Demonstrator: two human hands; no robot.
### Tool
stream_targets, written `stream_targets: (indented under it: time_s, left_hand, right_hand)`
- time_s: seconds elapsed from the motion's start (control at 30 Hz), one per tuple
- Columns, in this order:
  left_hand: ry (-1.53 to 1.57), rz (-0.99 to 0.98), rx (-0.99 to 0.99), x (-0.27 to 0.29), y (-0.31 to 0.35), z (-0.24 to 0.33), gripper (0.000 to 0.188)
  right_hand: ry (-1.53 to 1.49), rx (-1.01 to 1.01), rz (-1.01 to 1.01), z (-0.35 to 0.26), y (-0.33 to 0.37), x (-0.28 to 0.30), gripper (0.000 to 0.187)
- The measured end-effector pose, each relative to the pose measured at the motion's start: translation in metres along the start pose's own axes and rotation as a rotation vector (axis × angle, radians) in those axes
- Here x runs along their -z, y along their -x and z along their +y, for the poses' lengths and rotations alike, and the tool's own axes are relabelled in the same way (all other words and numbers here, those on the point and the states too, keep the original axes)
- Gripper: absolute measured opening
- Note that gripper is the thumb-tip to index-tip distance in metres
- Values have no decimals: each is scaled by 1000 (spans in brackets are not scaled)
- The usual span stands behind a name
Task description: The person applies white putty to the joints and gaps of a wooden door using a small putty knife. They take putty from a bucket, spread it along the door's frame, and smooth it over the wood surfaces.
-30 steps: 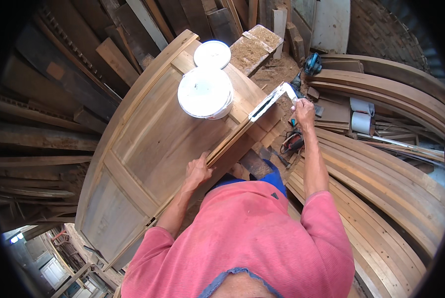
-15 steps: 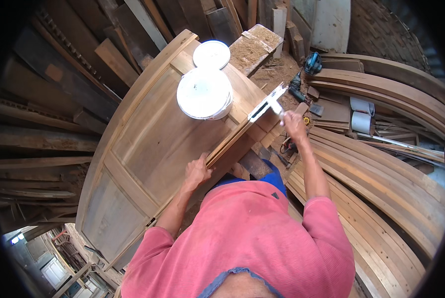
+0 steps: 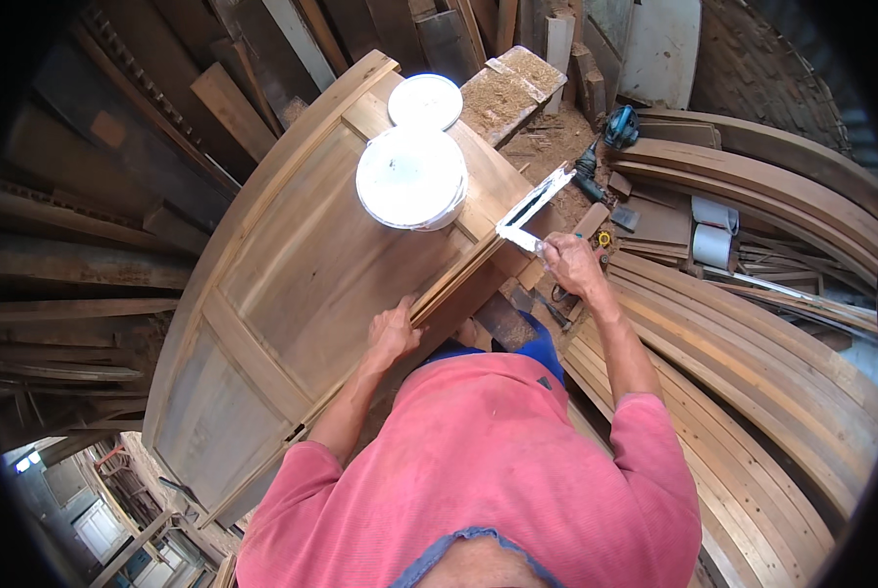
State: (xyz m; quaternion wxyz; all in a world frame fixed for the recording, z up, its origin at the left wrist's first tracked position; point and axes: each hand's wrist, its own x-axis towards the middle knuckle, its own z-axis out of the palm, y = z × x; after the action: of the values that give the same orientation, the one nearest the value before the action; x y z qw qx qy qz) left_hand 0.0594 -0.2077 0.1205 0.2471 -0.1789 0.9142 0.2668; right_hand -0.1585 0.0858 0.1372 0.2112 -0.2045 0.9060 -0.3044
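A metal try square, pale and L-shaped, lies at the right-hand edge of a large arched wooden door, with one leg running up along the edge toward the top right and the short leg turned down toward the person. The right hand is closed around the lower end of the square, fingers wrapped on it; the exact grip is hard to make out at this distance. The square sits against a narrow wooden strip that runs along the door's right edge.

The left hand rests on the same edge lower down, fingers spread and pressed flat on the strip and door surface, holding nothing. The two hands are well apart along the strip.

The door lies flat as a work surface, panelled, its curved top pointing to the upper right. On it, just beside the square's upper end, stands a white bucket. A white round lid lies just beyond the bucket, touching or nearly touching it.

Beyond the door's top edge lies a board covered in sawdust. To the right of the square, a blue power tool rests on the littered floor. Two white rolls sit further right. Long curved wooden pieces are stacked along the right side. Planks lean at the left.
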Motion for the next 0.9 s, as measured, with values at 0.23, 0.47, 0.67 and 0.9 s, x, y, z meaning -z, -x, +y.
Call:
stream_targets:
  time_s: [0.23,0.47,0.67,0.9]
  left_hand:
    - [31,32,-31,-1,2,-3,62]
    - [20,43,-17,-4,3,-4,63]
    - [6,83,-27,-9,8,-2,62]
    - [0,236,-116,-26,16,4,63]
  right_hand:
    - [-2,-23,72,-24,-6,10,29]
    - [-169,-62,-22,-17,5,11,32]
    - [289,18,163,-21,-19,43,21]
    - [624,5,-224,-61,-57,49,13]
